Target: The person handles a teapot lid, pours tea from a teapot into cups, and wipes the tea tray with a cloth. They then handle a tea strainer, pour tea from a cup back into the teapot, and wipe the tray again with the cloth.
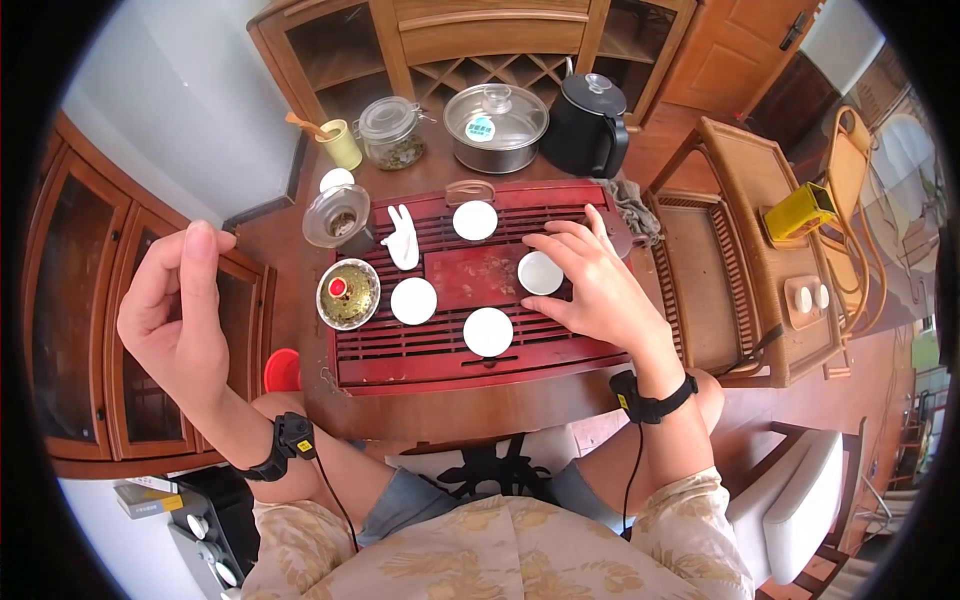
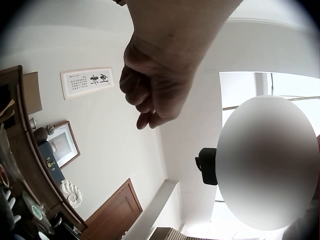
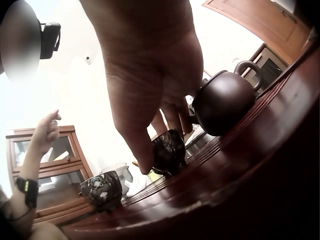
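In the head view, my right hand [image 1: 600, 290] has thumb and fingers around the sides of a cup [image 1: 541, 273] with a white inside, at the tray's right part. The right wrist view shows this cup [image 3: 168, 151] dark and patterned outside, the thumb of my right hand [image 3: 155, 85] against its side; the cup's far side is hidden. My left hand [image 1: 180, 310] is raised left of the red tray [image 1: 400, 378], fingers curled and thumb against them, holding nothing visible. In the left wrist view, the left hand [image 2: 155, 85] appears before a wall.
Other cups [image 1: 488, 332], a white figurine [image 1: 402, 240] and a lidded bowl [image 1: 348, 294] stand on the tray. A dark teapot [image 3: 225, 102] is beside my right hand. Behind are a glass jar [image 1: 393, 135], a lidded pot [image 1: 497, 130] and a black kettle [image 1: 585, 125].
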Tool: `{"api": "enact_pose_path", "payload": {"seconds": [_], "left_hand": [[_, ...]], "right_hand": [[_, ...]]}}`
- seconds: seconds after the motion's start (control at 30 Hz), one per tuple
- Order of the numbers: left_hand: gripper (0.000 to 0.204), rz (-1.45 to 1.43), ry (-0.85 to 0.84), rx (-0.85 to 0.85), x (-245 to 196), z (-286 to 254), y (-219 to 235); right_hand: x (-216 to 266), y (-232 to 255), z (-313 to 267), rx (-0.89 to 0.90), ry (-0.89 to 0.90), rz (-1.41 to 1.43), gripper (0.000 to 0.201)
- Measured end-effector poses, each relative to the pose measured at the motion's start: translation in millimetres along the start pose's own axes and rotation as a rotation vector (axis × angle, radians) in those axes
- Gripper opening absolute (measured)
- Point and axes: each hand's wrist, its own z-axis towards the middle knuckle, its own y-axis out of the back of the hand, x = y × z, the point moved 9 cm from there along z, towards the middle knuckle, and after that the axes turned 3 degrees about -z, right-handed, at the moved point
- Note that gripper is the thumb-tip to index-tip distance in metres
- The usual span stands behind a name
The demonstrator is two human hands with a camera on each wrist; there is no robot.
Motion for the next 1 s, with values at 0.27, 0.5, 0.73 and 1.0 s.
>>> {"api": "enact_pose_path", "payload": {"seconds": [0.27, 0.5, 0.73, 1.0], "left_hand": [[0.013, -0.018, 0.043, 0.005, 0.1, -0.8, -0.4], [0.013, -0.001, 0.036, 0.009, -0.9, -1.2, -3.1], [0.012, -0.017, 0.054, 0.037, -1.9, -1.6, -3.4], [0.011, -0.033, 0.062, 0.063, 1.3, -3.2, -5.9]], "right_hand": [[3.1, 6.9, 1.0, -0.006, 0.003, 0.019, 0.063], [2.4, 7.1, 2.2, -0.054, 0.024, 0.028, 0.054], [2.9, 3.9, 3.1, -0.065, 0.036, 0.057, 0.047], [3.4, 2.6, 2.2, -0.053, 0.030, 0.042, 0.045]]}}
